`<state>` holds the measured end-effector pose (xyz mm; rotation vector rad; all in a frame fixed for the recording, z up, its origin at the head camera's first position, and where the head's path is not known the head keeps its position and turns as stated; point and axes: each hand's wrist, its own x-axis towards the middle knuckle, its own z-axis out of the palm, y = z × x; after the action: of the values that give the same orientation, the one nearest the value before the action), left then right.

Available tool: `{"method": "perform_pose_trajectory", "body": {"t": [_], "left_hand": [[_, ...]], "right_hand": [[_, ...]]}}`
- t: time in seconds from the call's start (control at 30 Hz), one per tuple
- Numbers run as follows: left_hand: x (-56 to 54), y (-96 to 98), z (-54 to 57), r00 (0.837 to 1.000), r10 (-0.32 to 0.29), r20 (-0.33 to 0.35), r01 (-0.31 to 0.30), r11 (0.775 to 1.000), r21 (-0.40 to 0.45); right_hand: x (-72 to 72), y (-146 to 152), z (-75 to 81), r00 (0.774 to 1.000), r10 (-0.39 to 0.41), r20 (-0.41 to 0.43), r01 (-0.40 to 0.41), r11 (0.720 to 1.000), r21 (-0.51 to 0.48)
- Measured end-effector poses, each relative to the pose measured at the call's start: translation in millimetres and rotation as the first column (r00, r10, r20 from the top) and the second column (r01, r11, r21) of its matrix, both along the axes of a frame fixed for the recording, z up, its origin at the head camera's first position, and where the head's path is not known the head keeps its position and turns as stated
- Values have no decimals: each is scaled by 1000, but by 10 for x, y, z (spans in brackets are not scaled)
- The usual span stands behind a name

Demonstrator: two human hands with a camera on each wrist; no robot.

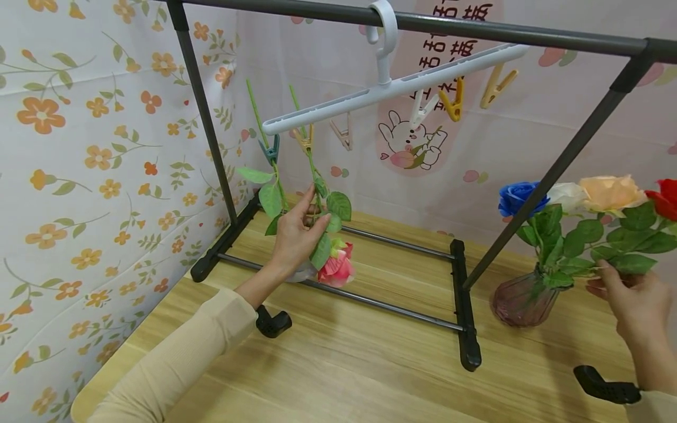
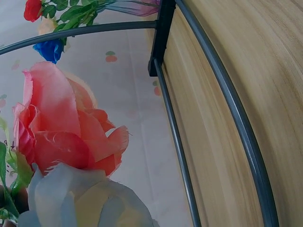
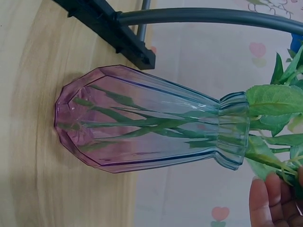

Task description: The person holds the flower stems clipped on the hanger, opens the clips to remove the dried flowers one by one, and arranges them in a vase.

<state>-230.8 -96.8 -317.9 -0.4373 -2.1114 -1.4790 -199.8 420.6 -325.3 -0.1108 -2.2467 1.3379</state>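
Note:
A pink rose (image 1: 338, 269) hangs head down from a light orange clip (image 1: 304, 140) on the white hanger. My left hand (image 1: 298, 235) grips its leafy stem below the clip. A pale white rose (image 2: 94, 201) hangs upside down beside it from a teal clip (image 1: 270, 150), its bloom mostly behind my left wrist in the head view. On the right, my right hand (image 1: 637, 296) pinches a leafy rose stem among the flowers in a pinkish glass vase (image 3: 151, 125). Blue (image 1: 520, 198), white, peach (image 1: 613, 192) and red (image 1: 663, 200) blooms stand there. Leaves partly hide the right fingertips.
The white hanger (image 1: 391, 88) hangs tilted from the dark rack's top bar (image 1: 317, 10). Several other clips, including a yellow clip (image 1: 453, 101), dangle from it. The rack's base (image 1: 465, 317) stands on the wooden table (image 1: 344, 364), left of the vase. Patterned cloths hang behind.

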Motion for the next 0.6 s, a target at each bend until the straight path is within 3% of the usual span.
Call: {"method": "perform_pose_trajectory", "body": {"t": [0.2, 0.47, 0.6], "left_hand": [[2, -15, -6, 1000, -5, -2, 5, 1000, 1], [4, -19, 15, 1000, 3, -7, -3, 1000, -23], [12, -25, 13, 1000, 16, -13, -16, 1000, -26]], "right_hand": [[70, -44, -43, 999, -5, -38, 6, 999, 49], [144, -92, -52, 974, -218, 64, 221, 975, -37], [180, -135, -58, 956, -294, -13, 292, 953, -81]]}}
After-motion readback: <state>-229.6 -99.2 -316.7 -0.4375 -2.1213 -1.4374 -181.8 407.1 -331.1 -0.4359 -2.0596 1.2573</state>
